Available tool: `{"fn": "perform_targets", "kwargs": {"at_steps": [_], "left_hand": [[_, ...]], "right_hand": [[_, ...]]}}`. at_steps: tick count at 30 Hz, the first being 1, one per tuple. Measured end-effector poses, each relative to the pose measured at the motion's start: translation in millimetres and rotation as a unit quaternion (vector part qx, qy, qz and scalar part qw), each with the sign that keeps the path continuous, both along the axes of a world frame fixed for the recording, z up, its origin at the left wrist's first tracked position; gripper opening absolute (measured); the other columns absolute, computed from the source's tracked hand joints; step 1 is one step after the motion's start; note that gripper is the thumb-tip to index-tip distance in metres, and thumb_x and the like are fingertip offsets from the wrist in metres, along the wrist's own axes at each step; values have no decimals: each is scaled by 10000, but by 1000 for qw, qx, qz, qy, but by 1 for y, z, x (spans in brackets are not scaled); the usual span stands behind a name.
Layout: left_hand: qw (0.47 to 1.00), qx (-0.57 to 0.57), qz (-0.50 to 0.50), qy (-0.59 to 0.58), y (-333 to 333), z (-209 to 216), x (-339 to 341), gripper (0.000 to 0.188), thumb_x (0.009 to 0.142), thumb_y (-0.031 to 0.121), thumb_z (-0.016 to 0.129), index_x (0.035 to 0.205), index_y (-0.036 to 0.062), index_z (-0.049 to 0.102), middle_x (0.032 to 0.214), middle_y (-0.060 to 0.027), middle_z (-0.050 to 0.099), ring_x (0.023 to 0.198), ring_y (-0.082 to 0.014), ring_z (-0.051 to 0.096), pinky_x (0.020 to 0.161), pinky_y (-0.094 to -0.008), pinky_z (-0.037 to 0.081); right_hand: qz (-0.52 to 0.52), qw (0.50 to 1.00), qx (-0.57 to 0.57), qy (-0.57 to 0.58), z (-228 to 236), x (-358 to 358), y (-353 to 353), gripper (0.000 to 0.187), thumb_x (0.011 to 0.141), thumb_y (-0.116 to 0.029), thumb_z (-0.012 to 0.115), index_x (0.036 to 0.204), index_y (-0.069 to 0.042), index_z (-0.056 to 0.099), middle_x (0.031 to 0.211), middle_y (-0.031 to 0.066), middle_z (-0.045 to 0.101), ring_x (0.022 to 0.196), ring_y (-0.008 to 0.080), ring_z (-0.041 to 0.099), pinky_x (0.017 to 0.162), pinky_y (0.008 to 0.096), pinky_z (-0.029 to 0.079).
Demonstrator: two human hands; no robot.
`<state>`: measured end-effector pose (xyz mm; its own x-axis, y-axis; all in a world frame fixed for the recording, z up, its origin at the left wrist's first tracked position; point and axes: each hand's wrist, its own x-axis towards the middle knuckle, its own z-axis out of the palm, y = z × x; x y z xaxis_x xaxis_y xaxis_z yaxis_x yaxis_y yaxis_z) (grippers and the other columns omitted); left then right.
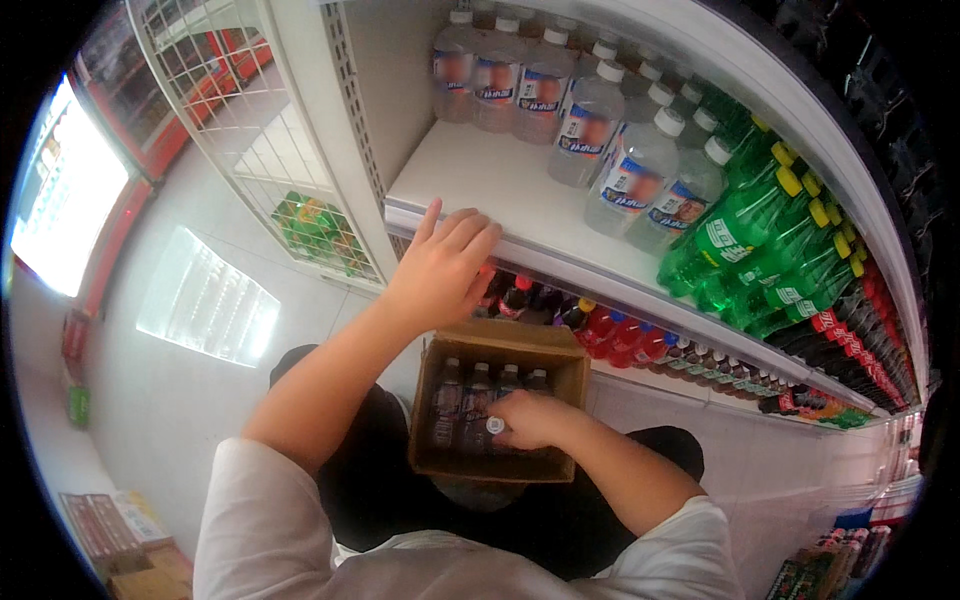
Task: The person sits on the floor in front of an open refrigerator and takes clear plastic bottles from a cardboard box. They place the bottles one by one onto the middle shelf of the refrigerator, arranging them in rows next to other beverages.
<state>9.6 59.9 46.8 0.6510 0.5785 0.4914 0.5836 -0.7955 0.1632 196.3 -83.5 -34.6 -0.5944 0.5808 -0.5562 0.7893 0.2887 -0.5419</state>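
Observation:
My left hand [445,262] rests on the front edge of a white shelf [470,180], its fingers stretched out and holding nothing. An open cardboard box [500,466] sits between my knees, with several clear labelled bottles [447,405] lying in it. Inside the box, my right hand [532,418] has its fingers closed around a bottle [495,425]. Only that bottle's pale cap end shows clearly; the hand covers much of the rest. Similar clear bottles with white caps [592,125] stand in rows on the shelf.
Green bottles with yellow caps [735,240] and dark cola bottles [845,340] fill the shelf's right side. Below are red drink bottles [610,330]. A white wire rack [235,130] stands left of the shelf, and cartons [125,540] lie at lower left.

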Motion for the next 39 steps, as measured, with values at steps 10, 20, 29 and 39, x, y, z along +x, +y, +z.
{"fn": "perform_targets", "kwargs": {"at_steps": [10, 20, 29, 39], "left_hand": [[996, 10, -57, -63, -29, 19, 4, 462, 819, 142, 720, 1239, -9, 600, 1338, -206, 568, 1307, -386, 516, 1135, -595, 362], [819, -530, -176, -130, -66, 17, 7, 695, 856, 367, 783, 1313, -72, 497, 1113, -252, 661, 1036, -329, 676, 872, -391, 529], [688, -653, -177, -261, -65, 10, 20, 726, 742, 228, 903, 1296, -36, 515, 1104, -124, 654, 1041, -184, 618, 931, -332, 497], [815, -115, -191, -535, -6, 1, 10, 832, 683, 71, 918, 1383, 3, 473, 1477, -232, 496, 1417, -325, 453, 1153, -425, 375]], "right_hand": [[-51, 991, 9, 126, 16, 3, 9, 332, 906, -291, 732, 1127, -61, 639, 998, 228, 699, 935, 396, 686, 815, 494, 530], [-485, 664, 49, 567, 39, 60, 17, 382, 962, -252, 713, 1217, 10, 603, 1114, 72, 659, 1022, 167, 637, 923, 335, 515], [-515, 626, 40, 585, 51, 61, 14, 192, 962, -210, 675, 1012, -25, 667, 940, 46, 684, 849, 126, 626, 756, 287, 495], [-503, 733, 22, 457, 58, 48, 25, 134, 1009, -127, 570, 993, -16, 644, 1064, 136, 715, 920, 234, 712, 756, 354, 588]]}}
